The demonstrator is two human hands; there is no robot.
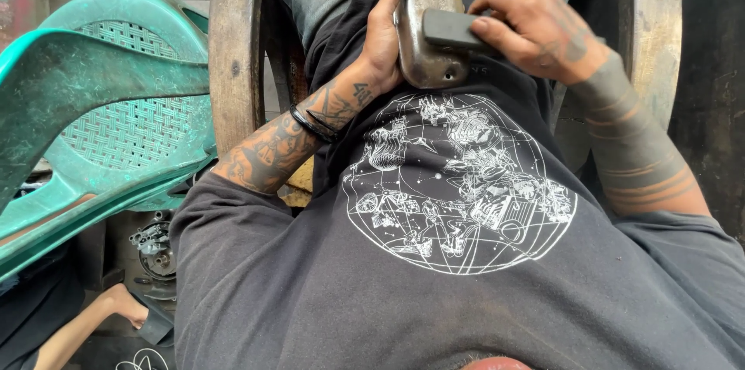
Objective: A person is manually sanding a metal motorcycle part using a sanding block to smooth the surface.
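Note:
I look down over my dark printed shirt at my lap. My left hand [382, 36] grips the left edge of a long curved metal cover [423, 67], dull grey with small holes, held upright against my belly. My right hand [539, 32] holds a dark rectangular block [448, 27] flat against the face of the metal cover, fingers wrapped over its top. Both forearms are bare below the sleeves, and a black band sits on my left wrist.
I sit in a wooden chair with curved arms [235, 52]. A worn green plastic chair [101, 106] stands at the left. Below it lie a small metal engine part [155, 250] and another person's foot [124, 304] on the dark floor.

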